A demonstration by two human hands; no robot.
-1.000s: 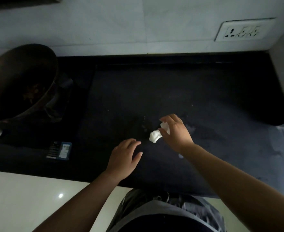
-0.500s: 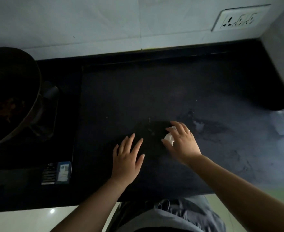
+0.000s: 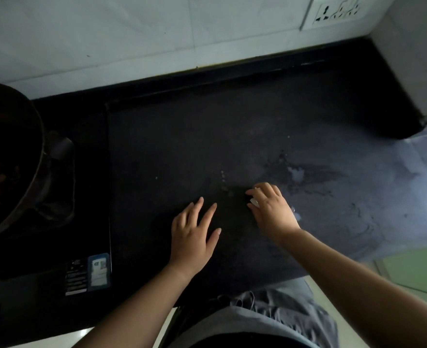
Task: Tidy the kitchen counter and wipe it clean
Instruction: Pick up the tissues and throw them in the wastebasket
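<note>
Left hand (image 3: 192,237) flat, fingers spread; right hand (image 3: 272,212) gripping tissue (image 3: 254,202).

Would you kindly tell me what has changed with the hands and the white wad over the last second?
The right hand has brought the white wad down onto the counter and now covers most of it. The left hand, loosely curled before, now lies flat on the counter with fingers spread. Unchanged: the right hand keeps hold of the wad; the pan at left and the wet smear stay put.

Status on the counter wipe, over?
Left hand flat on counter, open. Right hand grips white wad against counter. Wet smear just beyond it.
</note>
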